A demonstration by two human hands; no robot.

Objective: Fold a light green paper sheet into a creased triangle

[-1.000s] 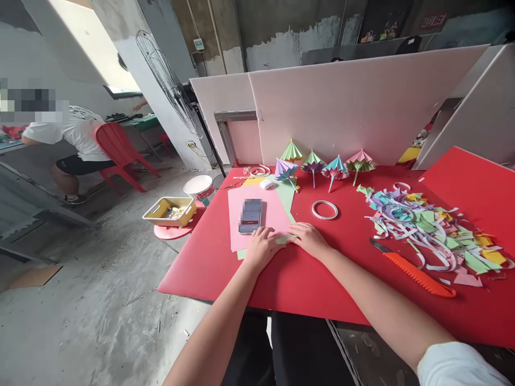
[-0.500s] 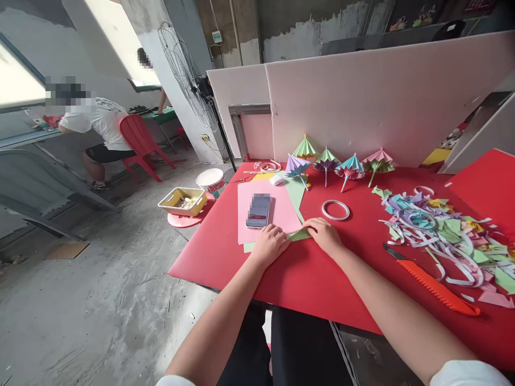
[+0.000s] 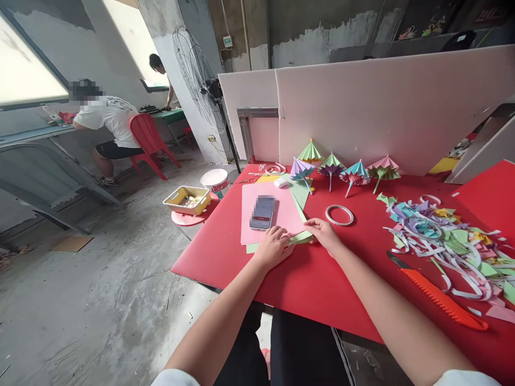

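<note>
My left hand [image 3: 274, 248] is on the near edge of the paper stack, its fingers bent and closed over a green sheet of paper [image 3: 301, 237]. My right hand [image 3: 325, 235] pinches the same green sheet at its right corner. A pink sheet of paper [image 3: 250, 209] lies under the phone [image 3: 263, 214], just beyond my left hand. More green paper [image 3: 301, 194] shows along the right side of the pink sheet. The hidden fingertips leave the exact fold of the green sheet unclear.
Small paper umbrellas [image 3: 354, 174] stand along the back of the red table [image 3: 322, 289]. A tape roll [image 3: 339, 215] lies beyond my right hand. Rightward are an orange cutter knife [image 3: 442, 297] and a pile of paper scraps [image 3: 454, 236]. A yellow basket [image 3: 187, 201] rests on a stool.
The view has shifted slightly, so the table appears a little lower and farther right. Near the right corner, the green sheet has moved slightly under my fingers. Both hands stay at the paper.
</note>
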